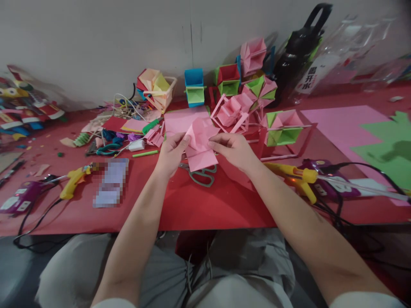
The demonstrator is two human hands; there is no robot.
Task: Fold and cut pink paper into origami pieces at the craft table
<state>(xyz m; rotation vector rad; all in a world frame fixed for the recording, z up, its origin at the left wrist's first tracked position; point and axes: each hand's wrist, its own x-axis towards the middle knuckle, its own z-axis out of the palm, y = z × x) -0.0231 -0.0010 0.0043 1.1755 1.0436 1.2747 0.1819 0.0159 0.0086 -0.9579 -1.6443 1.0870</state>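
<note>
A folded piece of pink paper (201,136) is held up over the red table (208,209), in front of my body. My left hand (173,152) pinches its left edge between thumb and fingers. On the opposite side, my right hand (229,147) grips the right edge with thumb and index finger. Below the paper lies a pair of scissors (204,176), its grey handles showing and its blades mostly covered. A flat pink sheet (176,119) is on the table just behind the folded piece.
Yellow glue guns lie left (75,182) and right (302,179), with cords trailing. A phone (112,184) is near my left forearm. Several folded paper wheels, including a green-pink one (285,128), stand behind. A black bottle (293,55) and green paper (388,149) are at right.
</note>
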